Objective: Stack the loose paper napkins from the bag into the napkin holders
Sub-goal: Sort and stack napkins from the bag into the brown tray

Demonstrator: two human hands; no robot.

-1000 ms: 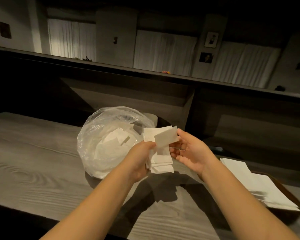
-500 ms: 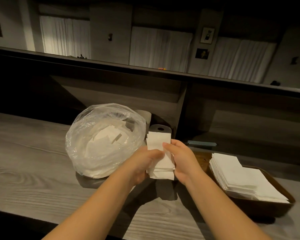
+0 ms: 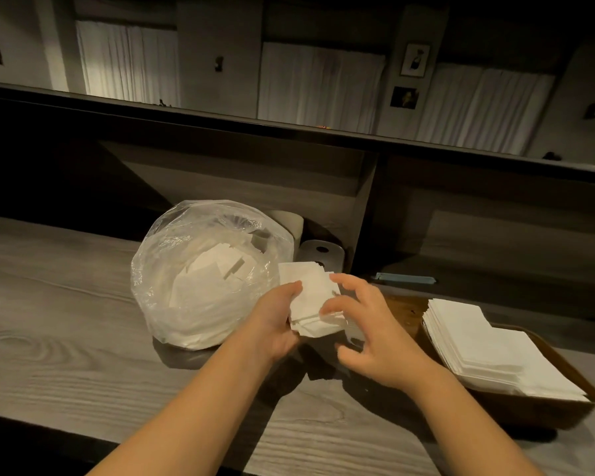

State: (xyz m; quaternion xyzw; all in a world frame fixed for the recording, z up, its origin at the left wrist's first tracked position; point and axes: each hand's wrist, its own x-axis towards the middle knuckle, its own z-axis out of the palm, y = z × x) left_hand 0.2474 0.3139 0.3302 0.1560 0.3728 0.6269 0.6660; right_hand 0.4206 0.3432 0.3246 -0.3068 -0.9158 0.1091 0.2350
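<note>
Grey wood-grain counter under me, my left hand grips the napkin bundle beside the clear bag, while my right hand hovers spread, fingers loose, against its edge near the napkin-filled tray.

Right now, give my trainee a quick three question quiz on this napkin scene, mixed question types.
1. True or false: the left hand holds the napkin bundle.
2. Where is the neat napkin stack? A in the plastic bag; B in the wooden tray; C on the shelf.
3. Fill in: the right hand hovers with fingers ____.

Key: 1 true; 2 B; 3 spread.
</note>
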